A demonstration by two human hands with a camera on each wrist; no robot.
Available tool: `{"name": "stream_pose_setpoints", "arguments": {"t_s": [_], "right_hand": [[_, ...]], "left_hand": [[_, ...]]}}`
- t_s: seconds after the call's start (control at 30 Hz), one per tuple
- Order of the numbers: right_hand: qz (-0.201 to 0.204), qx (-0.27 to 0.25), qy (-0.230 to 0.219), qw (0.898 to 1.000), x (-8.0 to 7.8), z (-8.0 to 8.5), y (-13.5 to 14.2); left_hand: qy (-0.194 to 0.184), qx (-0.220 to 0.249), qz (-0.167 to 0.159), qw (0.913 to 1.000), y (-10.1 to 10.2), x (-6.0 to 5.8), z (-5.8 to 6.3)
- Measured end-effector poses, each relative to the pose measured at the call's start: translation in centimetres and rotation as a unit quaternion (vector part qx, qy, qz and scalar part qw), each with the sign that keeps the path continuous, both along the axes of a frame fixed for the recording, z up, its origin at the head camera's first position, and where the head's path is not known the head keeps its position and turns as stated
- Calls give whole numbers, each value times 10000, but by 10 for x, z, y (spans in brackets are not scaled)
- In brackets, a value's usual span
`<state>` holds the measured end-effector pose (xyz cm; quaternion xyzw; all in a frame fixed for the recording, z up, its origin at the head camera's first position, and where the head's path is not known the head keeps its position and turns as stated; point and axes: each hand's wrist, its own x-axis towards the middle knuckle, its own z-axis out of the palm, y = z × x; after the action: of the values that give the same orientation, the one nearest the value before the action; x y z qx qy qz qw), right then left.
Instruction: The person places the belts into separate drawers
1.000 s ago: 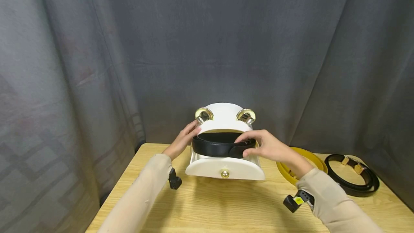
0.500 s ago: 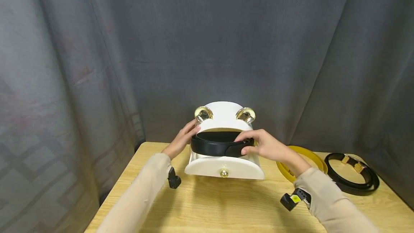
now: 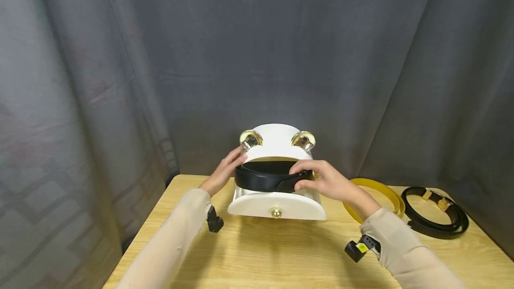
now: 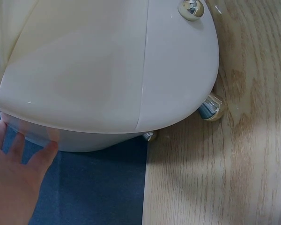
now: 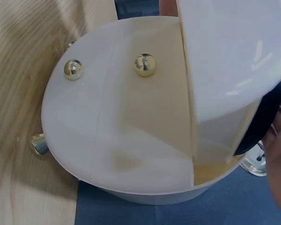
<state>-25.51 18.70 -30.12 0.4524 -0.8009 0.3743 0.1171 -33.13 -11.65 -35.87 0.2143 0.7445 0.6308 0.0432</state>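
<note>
In the head view a glossy white storage box (image 3: 277,139) with two gold ear-like rings stands near the table's back edge. Its rounded drawer (image 3: 253,206), fitted with a gold knob (image 3: 276,212), is pulled out toward me. A coiled black belt (image 3: 257,179) sits over the drawer, its far part under the box's overhang. My right hand (image 3: 331,184) pinches the coil's right side between thumb and fingers. With fingers extended, my left hand (image 3: 222,175) rests on the box's left side; the left wrist view shows those fingertips (image 4: 49,147) against the white wall.
Right of the box lie a coiled yellow belt (image 3: 397,200), partly behind my right forearm, and a dark belt (image 3: 435,231) with gold-coloured fittings. A grey curtain (image 3: 261,57) hangs behind the wooden table (image 3: 281,253). Short metallic feet (image 4: 210,108) support the box.
The right hand has shifted slightly left with the black belt, whose overlapping tip has slid left too. The left hand stays on the box. The whole head view has drifted a little.
</note>
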Motion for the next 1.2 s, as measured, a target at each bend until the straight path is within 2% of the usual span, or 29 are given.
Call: {"name": "stream_pose_setpoints", "arguments": {"t_s": [0.2,0.57,0.8,1.0,1.2], "right_hand": [[42,-211,95,9997,3,-4,-2],[-39,-275,-222,9994,7,-7,-6],[68,-256,-149,9995,5,-7,-8],[232,-139,6,9996,6,-13,-10],[470,-39,206,9987,5,-19,-11]], "left_hand": [[-59,40,-34,10000,2,2,1],[-100,68,11,9999,1,5,0],[-90,14,-72,9999,-1,6,2],[-77,-40,-34,10000,-2,11,-3],[147,38,1,9999,-2,15,-7]]}}
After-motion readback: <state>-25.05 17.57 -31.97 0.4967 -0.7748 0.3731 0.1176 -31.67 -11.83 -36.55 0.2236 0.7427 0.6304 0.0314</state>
